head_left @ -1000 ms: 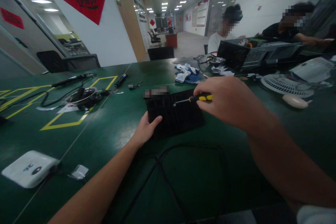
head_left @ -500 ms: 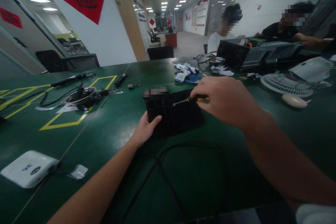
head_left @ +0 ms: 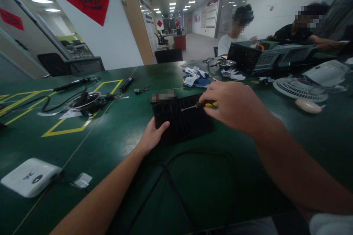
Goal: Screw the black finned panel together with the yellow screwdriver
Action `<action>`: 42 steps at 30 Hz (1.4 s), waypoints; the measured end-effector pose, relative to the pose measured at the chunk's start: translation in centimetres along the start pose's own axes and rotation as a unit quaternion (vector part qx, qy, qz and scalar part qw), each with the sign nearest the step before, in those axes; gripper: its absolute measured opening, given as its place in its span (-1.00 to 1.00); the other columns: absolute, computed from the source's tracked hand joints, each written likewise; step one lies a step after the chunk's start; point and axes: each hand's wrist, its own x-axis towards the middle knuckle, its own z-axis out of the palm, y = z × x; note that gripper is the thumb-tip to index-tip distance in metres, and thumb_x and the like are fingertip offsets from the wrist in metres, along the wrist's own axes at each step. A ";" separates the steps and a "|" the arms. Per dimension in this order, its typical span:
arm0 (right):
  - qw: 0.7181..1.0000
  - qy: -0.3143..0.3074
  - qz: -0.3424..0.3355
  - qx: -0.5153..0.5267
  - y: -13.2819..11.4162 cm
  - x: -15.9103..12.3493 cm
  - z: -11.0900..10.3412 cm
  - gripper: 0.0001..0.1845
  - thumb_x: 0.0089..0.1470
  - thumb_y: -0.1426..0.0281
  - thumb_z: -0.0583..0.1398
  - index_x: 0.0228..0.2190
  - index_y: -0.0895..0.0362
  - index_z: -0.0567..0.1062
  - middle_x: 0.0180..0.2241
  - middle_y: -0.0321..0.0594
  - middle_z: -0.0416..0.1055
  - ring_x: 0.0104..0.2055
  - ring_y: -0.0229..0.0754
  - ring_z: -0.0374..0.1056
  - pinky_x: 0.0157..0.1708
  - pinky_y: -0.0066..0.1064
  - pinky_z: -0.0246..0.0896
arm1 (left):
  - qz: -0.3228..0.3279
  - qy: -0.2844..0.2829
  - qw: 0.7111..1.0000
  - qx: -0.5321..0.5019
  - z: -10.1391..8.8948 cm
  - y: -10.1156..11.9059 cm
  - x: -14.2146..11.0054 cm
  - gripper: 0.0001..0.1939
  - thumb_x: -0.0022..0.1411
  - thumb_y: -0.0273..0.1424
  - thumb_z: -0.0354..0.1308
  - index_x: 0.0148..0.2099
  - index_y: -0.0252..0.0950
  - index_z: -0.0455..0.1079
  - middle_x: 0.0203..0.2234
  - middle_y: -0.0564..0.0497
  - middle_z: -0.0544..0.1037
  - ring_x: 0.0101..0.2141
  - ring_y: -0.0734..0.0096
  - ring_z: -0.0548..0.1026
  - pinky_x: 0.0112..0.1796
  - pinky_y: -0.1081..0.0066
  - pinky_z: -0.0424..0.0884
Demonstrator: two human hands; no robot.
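A black, box-like plastic housing with ribs and compartments [head_left: 190, 125] lies on the green table in front of me. My left hand [head_left: 154, 132] grips its left edge, thumb on top and the other fingers hidden behind or beneath. In my right hand [head_left: 231, 106] is a screwdriver [head_left: 200, 106] with a black and yellow handle. Its metal shaft points left over the housing, the tip near the middle ribs; whether the tip touches, I cannot tell. A blurred-out label strip [head_left: 163, 96] sits at the housing's upper left.
Black cable [head_left: 165, 167] loops on the table [head_left: 116, 176] nearest me. A white device [head_left: 30, 177] stands at left, a metal bowl [head_left: 86, 100] beyond it. Gloves [head_left: 196, 77] lie past the housing. At right are a white fan grille [head_left: 299, 89], a computer case [head_left: 268, 58] and two people.
My right hand and the screwdriver have shifted very slightly left, and the handle appears turned a little. My left hand and the black housing stay in place.
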 end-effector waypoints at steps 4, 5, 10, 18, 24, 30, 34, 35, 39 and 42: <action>1.000 0.004 0.013 0.007 -0.2 0.0 0.0 -0.75 0.19 0.34 0.22 -0.19 0.07 0.70 -0.15 -0.12 0.61 -0.09 0.08 0.49 -0.21 -0.18 0.21 | 0.001 0.004 1.000 0.000 0.0 0.0 0.0 -0.40 0.15 -0.12 0.40 0.15 -0.28 0.38 0.10 -0.19 0.59 0.12 -0.08 0.54 0.15 -0.08 0.46; 1.000 0.003 0.019 0.006 -0.2 0.1 0.0 -0.75 0.18 0.33 0.22 -0.19 0.08 0.70 -0.15 -0.12 0.62 -0.09 0.08 0.49 -0.21 -0.18 0.21 | 0.000 0.004 1.000 -0.002 0.0 0.0 0.0 -0.40 0.15 -0.13 0.40 0.15 -0.27 0.38 0.09 -0.19 0.59 0.12 -0.08 0.54 0.15 -0.08 0.46; 0.998 -0.019 0.054 -0.016 -0.6 0.1 -0.3 -0.73 0.19 0.28 0.22 -0.20 0.10 0.70 -0.22 -0.08 0.64 -0.13 0.12 0.51 -0.30 -0.19 0.16 | -0.007 0.002 1.000 -0.005 0.0 -0.1 -0.2 -0.41 0.17 -0.12 0.40 0.15 -0.27 0.38 0.08 -0.18 0.59 0.11 -0.07 0.55 0.14 -0.08 0.47; 0.997 -0.041 0.064 -0.006 -0.4 -0.1 -0.4 -0.71 0.29 0.24 0.14 -0.21 0.04 0.66 -0.34 -0.09 0.60 -0.31 0.01 0.46 -0.39 -0.24 0.00 | -0.005 0.004 1.000 0.000 -0.2 -0.2 0.0 -0.40 0.16 -0.12 0.41 0.15 -0.28 0.39 0.07 -0.19 0.60 0.10 -0.07 0.55 0.14 -0.09 0.46; 0.997 -0.045 0.048 0.035 0.0 -0.1 -0.1 -0.77 0.26 0.28 0.19 -0.24 0.07 0.65 -0.29 -0.10 0.59 -0.25 0.00 0.45 -0.32 -0.24 0.09 | -0.003 0.011 1.000 -0.002 -0.2 -0.3 0.0 -0.40 0.15 -0.12 0.41 0.14 -0.29 0.39 0.04 -0.19 0.61 0.09 -0.07 0.56 0.13 -0.09 0.47; 0.998 -0.043 0.014 0.031 0.4 0.1 0.7 -0.76 0.11 0.45 0.24 -0.17 0.12 0.62 -0.16 -0.04 0.49 -0.16 0.02 0.42 -0.26 -0.23 0.16 | -0.014 0.009 1.000 -0.005 0.0 0.0 -0.2 -0.36 0.15 -0.10 0.41 0.17 -0.29 0.37 0.06 -0.20 0.60 0.11 -0.09 0.54 0.15 -0.11 0.45; 0.999 -0.027 0.009 0.033 0.5 -0.2 0.1 -0.81 0.14 0.41 0.24 -0.21 0.13 0.63 -0.21 -0.07 0.52 -0.17 0.01 0.42 -0.23 -0.22 0.17 | -0.009 0.006 1.000 -0.009 0.1 0.1 -0.2 -0.38 0.15 -0.12 0.41 0.16 -0.29 0.38 0.10 -0.20 0.58 0.13 -0.08 0.53 0.17 -0.11 0.44; 0.999 -0.013 0.011 0.033 0.5 -0.3 -0.2 -0.82 0.14 0.39 0.24 -0.23 0.13 0.63 -0.24 -0.09 0.53 -0.18 0.01 0.42 -0.22 -0.21 0.17 | -0.007 0.004 1.000 -0.011 0.1 0.1 -0.2 -0.38 0.15 -0.13 0.41 0.16 -0.29 0.38 0.10 -0.20 0.58 0.13 -0.08 0.53 0.17 -0.11 0.44; 0.999 0.032 0.023 0.028 0.6 -0.6 -1.1 -0.81 0.16 0.32 0.26 -0.25 0.13 0.64 -0.28 -0.12 0.58 -0.21 -0.01 0.44 -0.20 -0.20 0.19 | -0.005 -0.003 1.000 -0.013 0.0 0.1 -0.1 -0.40 0.16 -0.14 0.41 0.17 -0.27 0.39 0.06 -0.18 0.60 0.13 -0.08 0.53 0.16 -0.10 0.45; 0.999 0.032 0.029 0.029 0.7 -0.5 -1.1 -0.81 0.17 0.33 0.24 -0.25 0.13 0.64 -0.27 -0.12 0.61 -0.20 0.01 0.47 -0.19 -0.19 0.20 | -0.001 0.002 1.000 -0.009 -0.1 -0.1 0.0 -0.40 0.15 -0.14 0.41 0.16 -0.27 0.40 0.04 -0.18 0.62 0.11 -0.08 0.55 0.14 -0.10 0.46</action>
